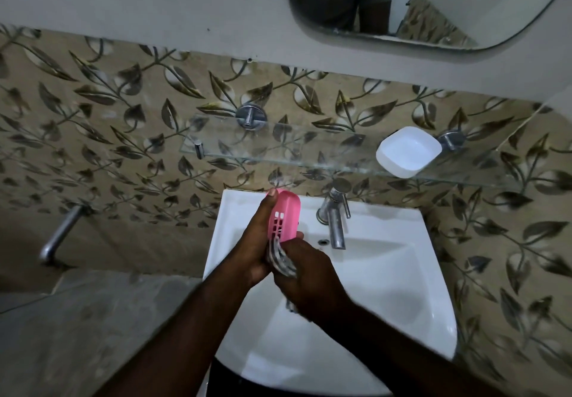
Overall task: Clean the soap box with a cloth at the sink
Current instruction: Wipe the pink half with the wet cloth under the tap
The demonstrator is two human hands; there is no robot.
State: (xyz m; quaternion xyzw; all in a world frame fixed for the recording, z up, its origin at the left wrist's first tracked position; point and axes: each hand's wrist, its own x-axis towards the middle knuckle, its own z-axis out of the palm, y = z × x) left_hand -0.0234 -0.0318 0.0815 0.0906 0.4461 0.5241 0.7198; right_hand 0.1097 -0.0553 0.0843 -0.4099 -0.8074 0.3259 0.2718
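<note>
A pink slotted soap box part [286, 215] is held on edge over the back left of the white sink [387, 272]. My left hand [252, 241] grips it from the left, fingertips reaching its top end. My right hand [305, 276] is closed around a grey striped cloth [281, 260], which is pressed against the lower end of the pink part. More of the cloth hangs below my right hand. A white soap box part [408, 152] lies open side up on the glass shelf [278, 145].
A chrome tap [335, 220] stands at the back of the sink, just right of my hands. A chrome pipe [60, 235] juts from the leaf-patterned wall at left. A mirror [433, 3] hangs above the shelf.
</note>
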